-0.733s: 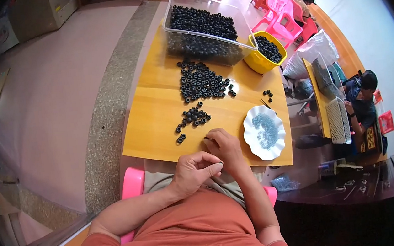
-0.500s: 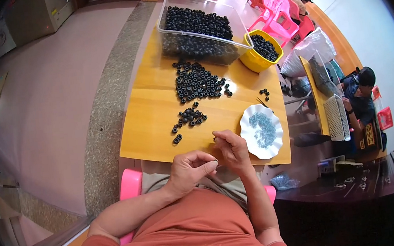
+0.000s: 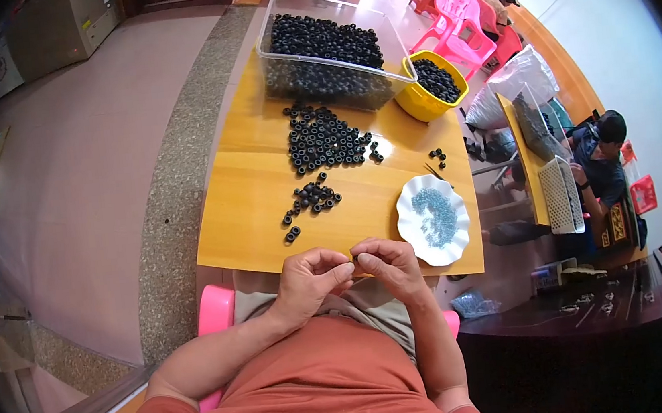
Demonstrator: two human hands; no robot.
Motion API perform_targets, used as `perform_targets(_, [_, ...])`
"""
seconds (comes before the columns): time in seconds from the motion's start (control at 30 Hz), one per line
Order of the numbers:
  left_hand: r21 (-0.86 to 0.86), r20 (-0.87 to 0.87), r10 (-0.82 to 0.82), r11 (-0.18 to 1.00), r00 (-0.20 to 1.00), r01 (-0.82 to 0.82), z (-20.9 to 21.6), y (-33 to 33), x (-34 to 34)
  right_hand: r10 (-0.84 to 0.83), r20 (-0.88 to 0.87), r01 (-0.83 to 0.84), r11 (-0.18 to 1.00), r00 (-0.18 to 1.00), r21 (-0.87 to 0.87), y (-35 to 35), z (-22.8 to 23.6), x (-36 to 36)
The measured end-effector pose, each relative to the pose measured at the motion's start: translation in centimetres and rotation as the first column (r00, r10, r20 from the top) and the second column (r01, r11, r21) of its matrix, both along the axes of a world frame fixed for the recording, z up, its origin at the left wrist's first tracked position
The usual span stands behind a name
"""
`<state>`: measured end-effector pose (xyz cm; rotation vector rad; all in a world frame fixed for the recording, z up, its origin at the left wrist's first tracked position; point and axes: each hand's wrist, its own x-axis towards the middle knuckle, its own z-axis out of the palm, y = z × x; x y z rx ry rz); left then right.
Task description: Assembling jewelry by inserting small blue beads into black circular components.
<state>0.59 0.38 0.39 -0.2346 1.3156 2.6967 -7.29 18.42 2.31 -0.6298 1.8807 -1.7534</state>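
My left hand (image 3: 312, 283) and my right hand (image 3: 392, 268) meet at the table's near edge, fingertips almost touching. Both are closed in a pinch. A small dark piece (image 3: 355, 259) shows between the fingertips, mostly covered by them; whether my right fingers hold a second tiny thing is hidden. Beyond my left hand lies a small group of black ring-shaped parts (image 3: 315, 197). A larger spread of the same black parts (image 3: 325, 138) is farther back. To the right of my right hand stands a white scalloped plate (image 3: 410, 234) holding small clear bluish beads (image 3: 434, 216).
On the wooden table (image 3: 244, 228) stand a clear plastic bin (image 3: 332, 65) and a yellow tub (image 3: 414, 102), both filled with black parts. Tweezers (image 3: 434, 171) lie by the plate. At right, another person (image 3: 602, 158) sits at a table with a white basket (image 3: 562, 197).
My right hand has come down and in, so its fingertips now meet those of my left hand around the small dark piece. The whole view has shifted slightly.
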Motion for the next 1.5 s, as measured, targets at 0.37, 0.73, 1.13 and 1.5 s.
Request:
perform_targets(0.37, [-0.029,-0.014,-0.012,1.000,1.000,0.012,-0.3,0.2,0.1,0.087,-0.190,-0.098,0.994,0.978,-0.051,0.3,0.0,0.3])
perform_targets(0.73, [-0.029,0.013,-0.037,0.999,0.999,0.037,-0.1,0.2,0.0,-0.122,-0.223,0.102,0.990,0.967,-0.099,0.1,-0.9,0.6])
perform_targets(1.13, [-0.028,0.001,-0.047,0.998,0.999,0.047,-0.1,0.3,0.1,-0.077,-0.255,0.048,0.992,0.964,-0.117,0.3,-0.5,0.6])
perform_targets(1.5, [-0.038,-0.016,-0.060,0.997,0.998,0.060,0.0,0.3,0.0,-0.036,-0.179,0.011,0.991,0.983,-0.136,0.5,-0.7,0.5])
